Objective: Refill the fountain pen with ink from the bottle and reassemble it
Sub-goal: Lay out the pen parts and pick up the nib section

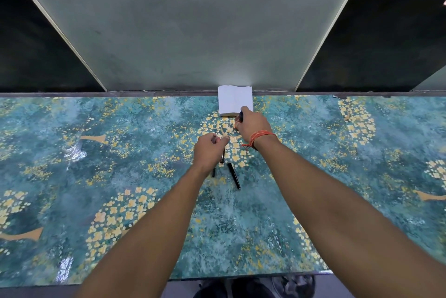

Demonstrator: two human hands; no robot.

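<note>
While both hands work near the far middle of the table (72, 177), the fountain pen lies in separate parts.

Glossy teal covering with yellow blossom clusters spans the table; a white folded paper pad (235, 101) sits against its far edge, below a matte grey panel. Left hand (209, 151): fingers closed on a slim pen section (222, 156), its dark-and-metal end projecting below the palm. Right hand (254, 127), with an orange thread band at the wrist: fingers curled over a dark rounded object (240, 116), probably the ink bottle, touching the pad's near edge. A slender black pen barrel (234, 175) lies free just beside the left wrist. Open surface extends to both sides.
</note>
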